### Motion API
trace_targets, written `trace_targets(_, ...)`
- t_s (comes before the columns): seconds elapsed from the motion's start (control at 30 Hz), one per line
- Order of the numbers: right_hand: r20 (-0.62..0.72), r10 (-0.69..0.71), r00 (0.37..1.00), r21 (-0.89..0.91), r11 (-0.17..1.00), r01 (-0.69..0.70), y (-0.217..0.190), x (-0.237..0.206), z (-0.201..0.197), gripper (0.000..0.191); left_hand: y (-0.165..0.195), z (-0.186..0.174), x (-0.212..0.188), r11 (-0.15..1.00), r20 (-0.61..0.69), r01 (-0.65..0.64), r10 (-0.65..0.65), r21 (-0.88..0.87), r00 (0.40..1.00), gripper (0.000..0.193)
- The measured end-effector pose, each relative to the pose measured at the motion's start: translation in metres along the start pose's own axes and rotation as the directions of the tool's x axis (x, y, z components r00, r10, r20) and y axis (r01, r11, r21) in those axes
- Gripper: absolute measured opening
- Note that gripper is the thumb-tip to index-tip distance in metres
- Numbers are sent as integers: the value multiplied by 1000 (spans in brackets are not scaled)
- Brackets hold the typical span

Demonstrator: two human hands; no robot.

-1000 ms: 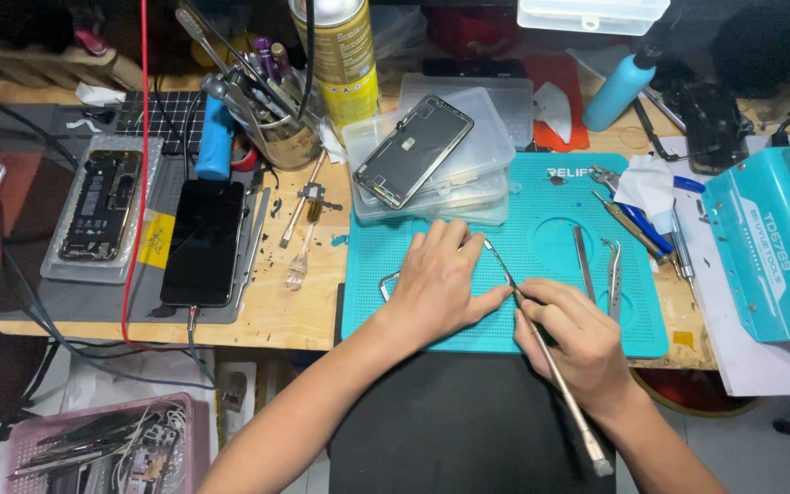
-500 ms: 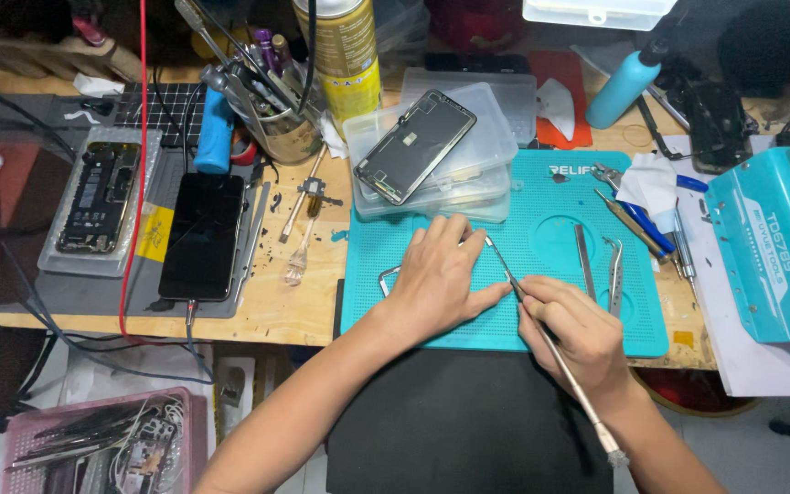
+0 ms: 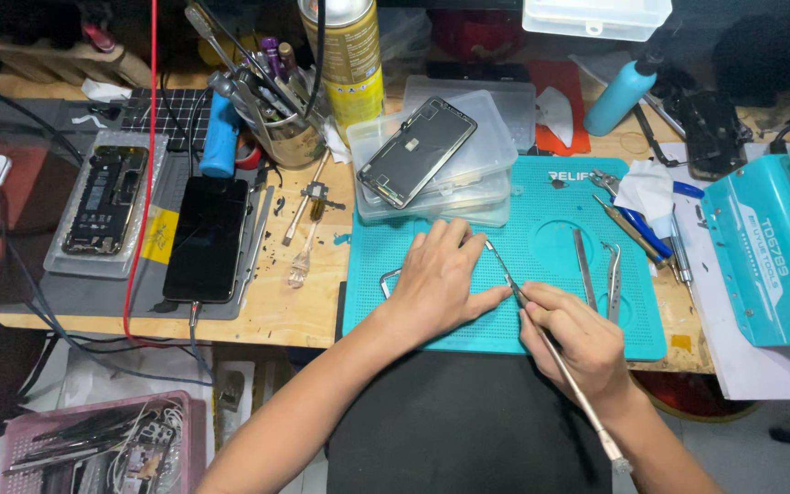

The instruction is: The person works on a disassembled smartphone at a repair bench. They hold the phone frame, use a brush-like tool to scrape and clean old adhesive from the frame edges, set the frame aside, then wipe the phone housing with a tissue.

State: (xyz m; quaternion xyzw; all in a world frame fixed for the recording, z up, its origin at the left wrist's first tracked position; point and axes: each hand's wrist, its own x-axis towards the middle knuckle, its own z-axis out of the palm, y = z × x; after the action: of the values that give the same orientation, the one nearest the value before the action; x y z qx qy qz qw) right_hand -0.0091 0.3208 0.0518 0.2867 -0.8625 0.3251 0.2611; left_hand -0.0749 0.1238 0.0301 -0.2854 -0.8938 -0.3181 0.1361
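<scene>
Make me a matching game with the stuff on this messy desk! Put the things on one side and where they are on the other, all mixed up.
Things:
1. Long thin metal tool
2. Dark phone
3. Blue bottle
4. Phone screen

Places:
A. On the stack of clear plastic boxes
B. Standing at the back of the desk, right of the boxes
C. In the right hand
D. Lying flat on the grey mat, left of the teal mat

Pairs: 1-C, 2-D, 3-B, 4-A
</scene>
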Motion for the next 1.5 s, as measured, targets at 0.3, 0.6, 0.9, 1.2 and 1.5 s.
trace_targets(0.3,8,-19,1000,-42,999,20,0,0,2,17,0,0,1,1000,22,13,-13,-7,1000,59)
trace_targets(0.6,12,-46,999,-74,996,47,-2,0,2,17,0,1,1,1000,18,9,-9,-2,1000,58)
trace_targets(0.9,16,-56,998,-111,992,57,-1,-2,6,16,-2,5,-1,1000,16,4,-4,6,1000,59)
trace_targets(1.2,-132,225,965,217,957,-193,-2,-1,-7,16,19,-26,11,993,-94,81,-89,-90,992,63)
trace_targets(1.5,157,562,812,723,495,-483,2,39,-4,28,58,-70,18,967,-338,105,-181,-231,923,72)
